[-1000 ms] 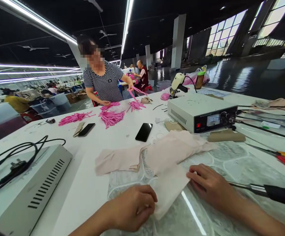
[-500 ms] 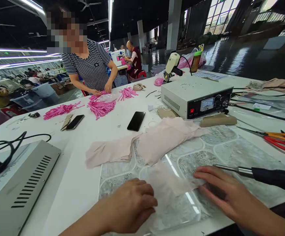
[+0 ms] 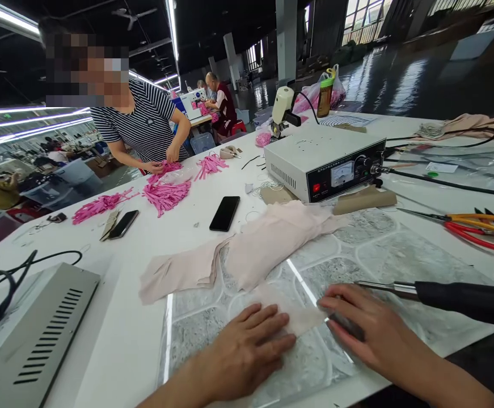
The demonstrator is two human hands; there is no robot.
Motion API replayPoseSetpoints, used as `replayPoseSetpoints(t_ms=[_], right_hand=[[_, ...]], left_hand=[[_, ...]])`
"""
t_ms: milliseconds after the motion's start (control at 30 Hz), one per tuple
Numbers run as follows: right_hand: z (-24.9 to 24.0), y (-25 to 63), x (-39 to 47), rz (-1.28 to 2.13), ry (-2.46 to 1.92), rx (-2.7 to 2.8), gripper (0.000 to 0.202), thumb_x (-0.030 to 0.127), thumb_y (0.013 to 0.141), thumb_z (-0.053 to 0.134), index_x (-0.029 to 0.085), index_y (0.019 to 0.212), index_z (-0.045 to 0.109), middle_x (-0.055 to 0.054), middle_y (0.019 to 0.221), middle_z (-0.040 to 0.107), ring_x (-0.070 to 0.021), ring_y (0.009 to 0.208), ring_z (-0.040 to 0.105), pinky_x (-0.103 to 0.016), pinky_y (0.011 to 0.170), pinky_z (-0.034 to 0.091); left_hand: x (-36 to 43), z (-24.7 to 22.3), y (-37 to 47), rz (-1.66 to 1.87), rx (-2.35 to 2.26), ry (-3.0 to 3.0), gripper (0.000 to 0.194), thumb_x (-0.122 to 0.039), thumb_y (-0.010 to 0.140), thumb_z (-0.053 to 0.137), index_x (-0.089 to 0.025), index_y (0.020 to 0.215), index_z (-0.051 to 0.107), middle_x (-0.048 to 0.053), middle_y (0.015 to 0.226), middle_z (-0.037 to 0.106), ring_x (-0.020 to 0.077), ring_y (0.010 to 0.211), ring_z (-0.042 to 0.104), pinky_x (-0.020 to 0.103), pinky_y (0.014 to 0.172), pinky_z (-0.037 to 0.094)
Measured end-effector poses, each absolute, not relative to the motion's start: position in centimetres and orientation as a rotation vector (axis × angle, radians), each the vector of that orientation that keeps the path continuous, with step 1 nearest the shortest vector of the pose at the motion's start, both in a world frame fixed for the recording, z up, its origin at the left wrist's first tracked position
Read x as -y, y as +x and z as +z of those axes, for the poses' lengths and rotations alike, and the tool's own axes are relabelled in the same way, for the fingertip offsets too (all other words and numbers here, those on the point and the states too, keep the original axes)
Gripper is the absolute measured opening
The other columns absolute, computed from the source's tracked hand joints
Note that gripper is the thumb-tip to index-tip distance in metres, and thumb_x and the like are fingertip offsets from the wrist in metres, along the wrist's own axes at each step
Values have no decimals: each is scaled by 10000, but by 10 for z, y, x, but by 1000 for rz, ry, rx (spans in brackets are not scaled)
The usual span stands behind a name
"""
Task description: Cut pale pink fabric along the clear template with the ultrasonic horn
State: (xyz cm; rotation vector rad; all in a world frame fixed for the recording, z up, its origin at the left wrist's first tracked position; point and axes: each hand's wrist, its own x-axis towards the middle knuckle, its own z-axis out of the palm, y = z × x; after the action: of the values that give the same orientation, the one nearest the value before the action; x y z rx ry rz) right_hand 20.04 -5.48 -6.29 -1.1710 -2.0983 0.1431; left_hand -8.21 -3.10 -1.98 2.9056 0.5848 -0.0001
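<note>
A small sheer pale pink fabric piece [image 3: 304, 324] lies on a grey stone-patterned mat [image 3: 212, 331] with a glossy clear surface. My left hand [image 3: 249, 348] rests flat on the left part of this piece, fingers stretched out. At its right edge, my right hand [image 3: 374, 326] is closed with thumb and fingers around a dark, smooth, rounded object [image 3: 347, 327] whose kind I cannot make out. Just behind the right fingers lies a handpiece [image 3: 451, 297] with a metal tip and black grip. Larger pale pink fabric pieces [image 3: 278, 235] lie beyond both hands.
A control box with a meter [image 3: 325, 161] stands behind the fabric; orange- and red-handled tools [image 3: 480, 229] lie right. Another grey box [image 3: 38, 334] is at left. Phones [image 3: 224, 213] and pink strips [image 3: 168, 195] lie farther back, where a person in a striped shirt [image 3: 144, 119] handles strips.
My left hand has opened from a loosely curled pose and moved right onto the small fabric piece. My right hand has shifted slightly left in view. The whole view has swung a little right.
</note>
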Motion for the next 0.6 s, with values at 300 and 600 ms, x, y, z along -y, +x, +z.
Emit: replayPoseSetpoints(t_ms=[300,600], right_hand=[[-75,209,43,86,-1135,1984,142,153,908,459,212,961,577,-80,989,621,-213,887,631,-326,739,549],[-66,195,43,268,-1228,2028,140,265,924,446,222,882,573,-77,928,615,-222,853,619,-338,701,542]], left_hand=[[32,-16,-83,4,-594,2898,360,-290,982,468,-221,1335,492,52,1444,446,230,1358,391,393,1145,299],[32,-10,-79,55,-584,2897,319,-286,984,449,-204,1279,537,66,1393,506,240,1317,450,403,1107,358]])
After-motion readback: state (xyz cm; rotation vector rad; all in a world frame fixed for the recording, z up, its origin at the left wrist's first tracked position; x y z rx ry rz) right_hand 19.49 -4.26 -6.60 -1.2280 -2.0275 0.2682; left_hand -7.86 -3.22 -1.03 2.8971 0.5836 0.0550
